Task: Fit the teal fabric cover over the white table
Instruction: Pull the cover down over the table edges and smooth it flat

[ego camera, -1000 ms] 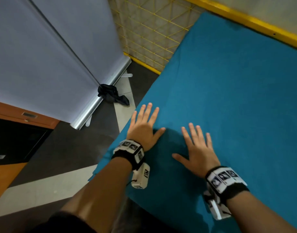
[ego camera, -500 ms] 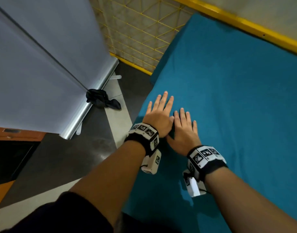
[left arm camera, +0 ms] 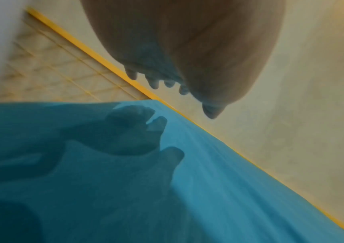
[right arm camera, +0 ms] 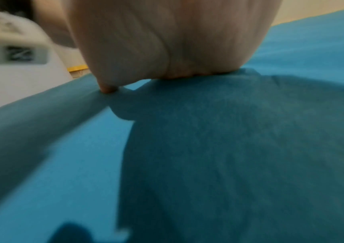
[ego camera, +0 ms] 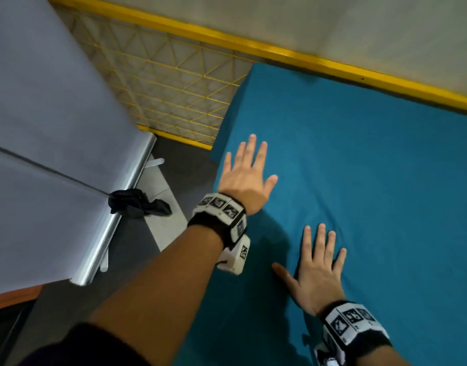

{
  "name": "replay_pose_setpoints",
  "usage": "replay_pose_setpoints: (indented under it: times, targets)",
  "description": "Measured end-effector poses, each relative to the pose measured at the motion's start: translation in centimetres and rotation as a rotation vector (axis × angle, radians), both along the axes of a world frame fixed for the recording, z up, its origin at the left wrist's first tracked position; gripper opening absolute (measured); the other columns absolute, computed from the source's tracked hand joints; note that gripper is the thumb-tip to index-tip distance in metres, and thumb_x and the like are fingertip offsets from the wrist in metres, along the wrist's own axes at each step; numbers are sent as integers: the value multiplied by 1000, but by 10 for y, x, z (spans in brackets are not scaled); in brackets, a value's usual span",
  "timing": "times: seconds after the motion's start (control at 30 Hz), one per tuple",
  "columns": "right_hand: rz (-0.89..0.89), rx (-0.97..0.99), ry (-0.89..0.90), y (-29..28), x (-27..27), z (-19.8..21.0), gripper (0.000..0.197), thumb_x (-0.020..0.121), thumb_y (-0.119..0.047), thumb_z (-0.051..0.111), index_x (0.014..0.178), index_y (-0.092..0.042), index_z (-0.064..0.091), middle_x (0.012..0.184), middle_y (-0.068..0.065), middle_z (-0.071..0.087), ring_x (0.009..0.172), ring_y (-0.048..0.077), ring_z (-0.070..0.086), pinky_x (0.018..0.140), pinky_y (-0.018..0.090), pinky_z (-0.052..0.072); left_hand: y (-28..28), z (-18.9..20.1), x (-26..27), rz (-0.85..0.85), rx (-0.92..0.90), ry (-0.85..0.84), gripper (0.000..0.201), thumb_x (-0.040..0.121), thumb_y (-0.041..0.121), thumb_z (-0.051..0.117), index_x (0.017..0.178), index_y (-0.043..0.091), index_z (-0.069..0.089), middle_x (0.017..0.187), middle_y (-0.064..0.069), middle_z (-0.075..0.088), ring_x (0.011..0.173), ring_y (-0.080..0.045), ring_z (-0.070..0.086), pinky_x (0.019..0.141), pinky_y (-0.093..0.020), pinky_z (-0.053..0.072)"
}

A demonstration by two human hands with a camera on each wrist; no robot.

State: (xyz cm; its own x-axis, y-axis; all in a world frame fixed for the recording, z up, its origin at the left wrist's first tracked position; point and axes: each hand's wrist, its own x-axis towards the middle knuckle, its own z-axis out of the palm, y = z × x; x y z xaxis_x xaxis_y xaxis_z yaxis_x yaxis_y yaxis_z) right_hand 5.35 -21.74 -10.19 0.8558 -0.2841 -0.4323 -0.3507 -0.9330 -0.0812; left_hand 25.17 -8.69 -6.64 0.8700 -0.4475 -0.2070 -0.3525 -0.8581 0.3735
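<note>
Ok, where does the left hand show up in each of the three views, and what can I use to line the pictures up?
Head: the left hand lies left of centre, fingers spread, by the left edge of the teal cover.
Left wrist: it fills the top centre, seen from below, fingertips pointing down.
Right wrist: not in it; only its blurred white wrist device shows, upper left.
Shared landmark: the yellow rail, also.
</note>
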Motion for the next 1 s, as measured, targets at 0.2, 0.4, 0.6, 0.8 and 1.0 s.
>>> replay_pose_setpoints:
  times: [0.2, 0.4, 0.6, 0.8, 1.0]
  targets:
    - [-29, 2, -32, -3, -2, -4, 105, 73, -85, 20, 152, -15, 17, 161, 11, 9, 148, 31, 2, 114, 57, 7, -51, -35, 66, -156, 157, 78, 79, 99, 62, 31, 161, 26, 0, 170, -2, -14, 157, -24, -13, 127, -50, -7]
    - [-46, 82, -51, -14, 5, 11, 96, 69, -82, 35, 142, -20, 40, 151, 9, 38, 140, 27, 31, 108, 51, 22, -23, -47, 102, 38, 80, 118, 83, 97, 64, 32, 161, 24, -4, 170, 4, -13, 157, -21, -11, 128, -50, 5]
    - [-46, 117, -332, -52, 151, 43, 77, 76, -65, 39, 136, -16, 43, 144, 13, 41, 137, 32, 36, 106, 49, 35, -67, -21, 164, -11, 182, 98, 86, 97, 60, 37, 161, 20, -4, 169, -1, -16, 157, -25, -8, 128, -53, 3]
    - [36, 156, -84, -70, 255, 23, 92, 84, -65, 44, 152, -24, -3, 161, 5, -13, 148, 24, -13, 118, 52, 1, -132, -24, 179, -180, 201, 161, 74, 99, 63, 32, 159, 39, -3, 168, 2, -22, 156, -25, -19, 126, -54, -10]
    - [-185, 27, -23, -167, 216, 10, 113, 59, -92, 23, 150, -34, -11, 160, -6, -19, 148, 18, -14, 117, 55, 0, -93, -42, 225, 69, 248, 183, 92, 89, 78, 32, 159, 36, -10, 167, 4, -26, 155, -26, -21, 127, -54, -5]
